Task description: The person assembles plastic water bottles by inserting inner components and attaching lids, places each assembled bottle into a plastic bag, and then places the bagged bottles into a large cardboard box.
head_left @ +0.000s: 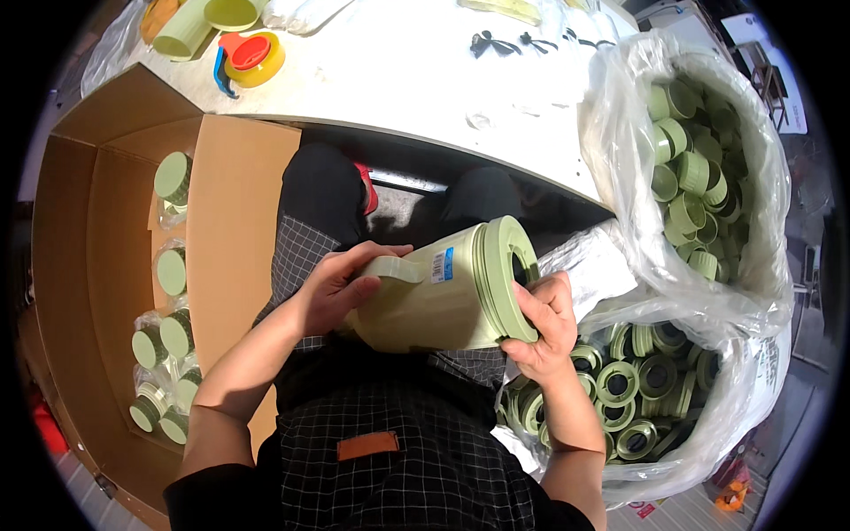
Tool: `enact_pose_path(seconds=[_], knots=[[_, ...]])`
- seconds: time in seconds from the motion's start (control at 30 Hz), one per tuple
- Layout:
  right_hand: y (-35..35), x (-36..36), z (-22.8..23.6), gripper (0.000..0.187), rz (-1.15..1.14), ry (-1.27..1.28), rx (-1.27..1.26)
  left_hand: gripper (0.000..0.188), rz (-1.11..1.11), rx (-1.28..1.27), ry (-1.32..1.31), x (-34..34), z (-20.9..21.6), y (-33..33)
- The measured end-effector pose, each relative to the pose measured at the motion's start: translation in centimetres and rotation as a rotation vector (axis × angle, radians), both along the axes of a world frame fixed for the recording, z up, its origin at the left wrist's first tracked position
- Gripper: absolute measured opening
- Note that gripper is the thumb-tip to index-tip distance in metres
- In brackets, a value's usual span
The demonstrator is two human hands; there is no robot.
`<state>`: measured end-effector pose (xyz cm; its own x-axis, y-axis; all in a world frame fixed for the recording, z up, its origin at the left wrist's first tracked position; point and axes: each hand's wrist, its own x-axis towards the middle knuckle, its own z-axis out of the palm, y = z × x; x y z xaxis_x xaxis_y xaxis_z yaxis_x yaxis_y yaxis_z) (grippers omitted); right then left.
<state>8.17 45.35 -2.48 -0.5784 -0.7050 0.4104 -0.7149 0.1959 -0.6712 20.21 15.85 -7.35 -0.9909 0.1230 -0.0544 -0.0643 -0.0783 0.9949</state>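
A pale green plastic jug [425,305] lies tilted on its side above my lap, its mouth toward the right. My left hand [341,283] is wrapped round its handle side near the base. A green ring-shaped collar [506,265] with a dark opening sits at the mouth end. My right hand [544,326] grips this collar, thumb at the opening and fingers round the lower edge. A small white and blue sticker [443,265] is on the jug's side. Whether the collar is fully seated, I cannot tell.
On my left stands an open cardboard box [115,221] holding several bagged items with green lids [174,270]. On the right, plastic-lined containers hold green caps [691,177] and green rings [617,382]. A white table [381,84] ahead carries a tape roll [254,60].
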Motion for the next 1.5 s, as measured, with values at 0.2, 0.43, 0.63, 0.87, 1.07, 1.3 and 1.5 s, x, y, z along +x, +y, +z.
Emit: enact_pose_path(seconds=[0.2, 0.43, 0.63, 0.87, 1.07, 1.3, 1.5], knots=[[-0.5, 0.5, 0.7, 0.055, -0.087, -0.122, 0.051, 0.051, 0.075, -0.165, 0.049, 1.6, 0.3, 2.2], [-2.2, 0.7, 4.8, 0.049, 0.011, -0.030, 0.282, 0.065, 0.085, -0.524, 0.178, 2.2, 0.0, 2.2], [-3.7, -0.9, 4.1, 0.057, -0.155, -0.256, 0.323, 0.064, 0.087, -0.507, 0.172, 2.1, 2.6, 5.1], [-1.4, -5.0, 2.1, 0.045, -0.107, -0.870, 0.058, 0.055, 0.074, -0.580, 0.222, 0.2, 2.4, 2.9], [-1.9, -7.7, -1.5, 0.069, -0.038, -0.521, 0.190, 0.019, 0.231, -0.489, 0.618, -10.9, 6.6, 0.3], [-2.9, -9.9, -1.1, 0.055, -0.017, -0.574, 0.086, 0.014, 0.431, -1.016, 0.210, -28.4, -8.6, -8.6], [-3.9, -14.4, -6.3, 0.018, -0.130, -0.980, -0.325, 0.019, 0.456, -0.456, -0.027, -29.9, -8.9, -10.4]])
